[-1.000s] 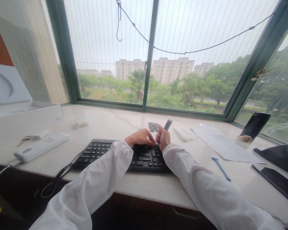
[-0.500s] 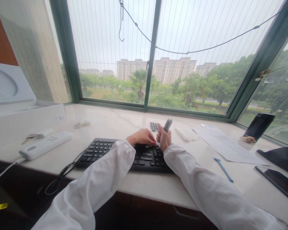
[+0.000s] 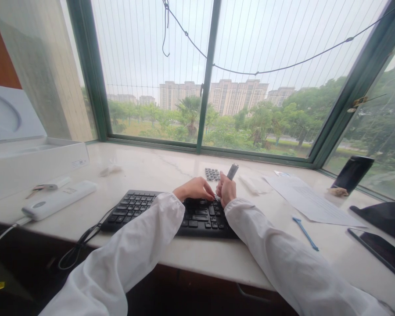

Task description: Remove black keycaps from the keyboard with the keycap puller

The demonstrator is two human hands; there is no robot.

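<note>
A black keyboard (image 3: 131,208) lies near the table's front edge, its right half partly under my hands. My left hand (image 3: 195,189) bends over its upper keys, with thumb and fingertips closed together; whatever is between them is too small to make out. Close beside it, my right hand (image 3: 228,193) is wrapped round a dark grey handle (image 3: 232,171), whose end sticks up above the fist. A small, light, metallic-looking bit (image 3: 216,198) shows between the hands. Just behind them, several small grey keycaps (image 3: 212,174) lie in rows on the table.
On the left are a white power strip (image 3: 62,201), keys (image 3: 42,188) and an open white box (image 3: 36,162). A paper sheet (image 3: 306,199), a blue stick-like tool (image 3: 305,234), a phone (image 3: 382,252) and a black upright object (image 3: 353,175) are on the right. The window stands behind.
My right hand has shifted slightly to the right, and the grey handle leans a little more that way. My left hand stays nearly in place over the keyboard.
</note>
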